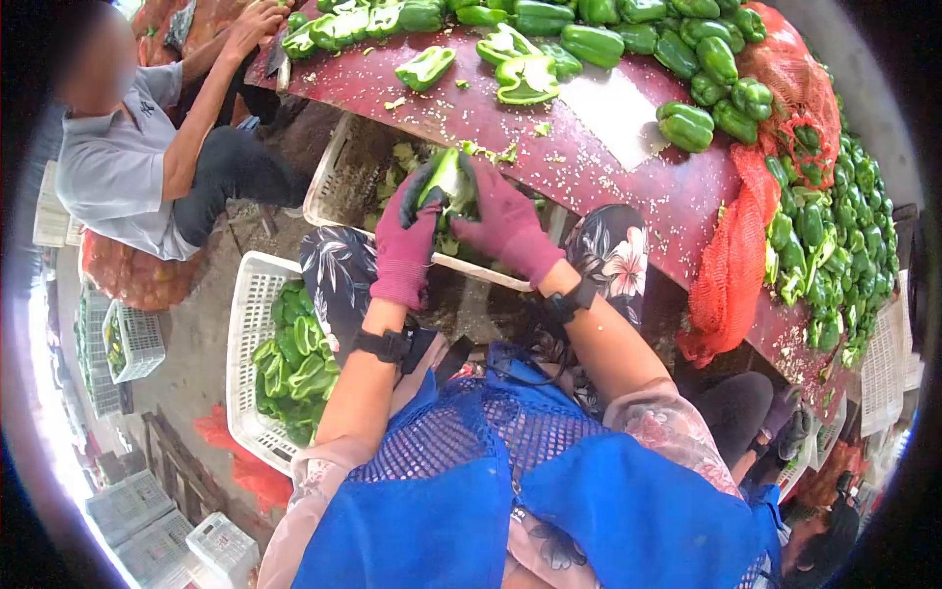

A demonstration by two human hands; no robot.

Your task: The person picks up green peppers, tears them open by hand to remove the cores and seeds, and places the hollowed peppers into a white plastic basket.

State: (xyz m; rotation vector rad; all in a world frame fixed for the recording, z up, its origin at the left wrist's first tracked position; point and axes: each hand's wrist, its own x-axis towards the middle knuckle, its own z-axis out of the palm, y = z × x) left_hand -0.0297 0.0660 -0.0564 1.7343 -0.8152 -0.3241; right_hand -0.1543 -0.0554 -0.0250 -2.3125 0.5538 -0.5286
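The left hand (407, 240) and right hand (505, 221), both in magenta gloves, were curled closed around opposite sides of one green pepper (449, 182). They held it just off the near edge of the red counter (589, 167), above a white crate (324, 177). The pepper probably weighed little: hollow, glossy, a bit slick, its walls firm yet crackable. Its broad shoulders seemed the safest hold. Whole peppers (687, 126) lay well apart, farther up the counter.
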